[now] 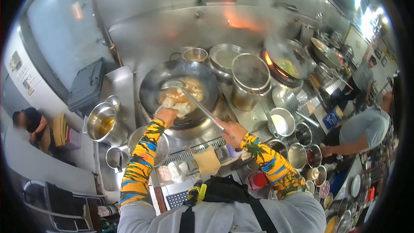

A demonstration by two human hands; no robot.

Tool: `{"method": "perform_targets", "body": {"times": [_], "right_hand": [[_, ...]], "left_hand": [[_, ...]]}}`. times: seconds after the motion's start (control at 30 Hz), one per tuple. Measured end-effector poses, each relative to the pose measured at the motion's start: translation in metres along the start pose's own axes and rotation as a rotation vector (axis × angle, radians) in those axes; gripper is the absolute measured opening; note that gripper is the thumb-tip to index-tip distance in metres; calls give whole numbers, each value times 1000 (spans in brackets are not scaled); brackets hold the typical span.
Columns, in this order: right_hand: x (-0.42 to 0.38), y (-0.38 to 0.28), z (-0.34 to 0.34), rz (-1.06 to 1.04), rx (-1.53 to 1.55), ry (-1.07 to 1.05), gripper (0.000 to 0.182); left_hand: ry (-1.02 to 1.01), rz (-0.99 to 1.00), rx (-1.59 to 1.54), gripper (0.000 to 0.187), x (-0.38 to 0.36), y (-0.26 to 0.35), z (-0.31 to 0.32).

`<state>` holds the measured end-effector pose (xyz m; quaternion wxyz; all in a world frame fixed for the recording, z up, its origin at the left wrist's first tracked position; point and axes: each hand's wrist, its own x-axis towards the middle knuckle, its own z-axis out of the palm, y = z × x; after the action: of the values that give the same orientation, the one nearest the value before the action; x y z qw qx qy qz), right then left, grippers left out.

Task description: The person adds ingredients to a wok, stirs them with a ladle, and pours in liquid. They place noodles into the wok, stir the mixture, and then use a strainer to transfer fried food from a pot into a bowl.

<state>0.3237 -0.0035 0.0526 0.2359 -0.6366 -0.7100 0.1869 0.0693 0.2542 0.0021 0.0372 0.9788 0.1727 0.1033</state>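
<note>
My left hand (167, 115) is closed at the near rim of a large dark wok (148, 82), with a crumpled whitish piece (183, 109) right beside its fingers. My right hand (233, 133) grips the end of a long-handled metal ladle (200, 106). The ladle's bowl rests inside the wok, toward its far left side. Pale and brownish food (194, 87) lies in the bottom of the wok, partly covered by the ladle.
Behind the wok stands a small pot (195, 54). To its right are a tall pot (251, 75) and a flaming second wok (286, 67). A pot of yellow liquid (103, 125) sits at left. A co-worker (362, 129) leans in beside several seasoning containers (297, 155). Another person (32, 123) is far left.
</note>
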Motion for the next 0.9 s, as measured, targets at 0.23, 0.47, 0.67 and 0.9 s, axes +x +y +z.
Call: {"method": "perform_targets", "body": {"times": [0.23,0.47,0.67,0.9], "right_hand": [[-1,-4,15,85,148,69,54],[12,-21,26,58,148,87,60],[2,-39,13,165,211,14,58],[-6,-24,11,146,294,91,59]], "left_hand": [[-16,-107,-132,26,15,4,1],[28,-114,-100,25,27,-8,16],[-8,-136,-91,20,31,-9,15],[-225,-296,350,20,37,19,-8]]}}
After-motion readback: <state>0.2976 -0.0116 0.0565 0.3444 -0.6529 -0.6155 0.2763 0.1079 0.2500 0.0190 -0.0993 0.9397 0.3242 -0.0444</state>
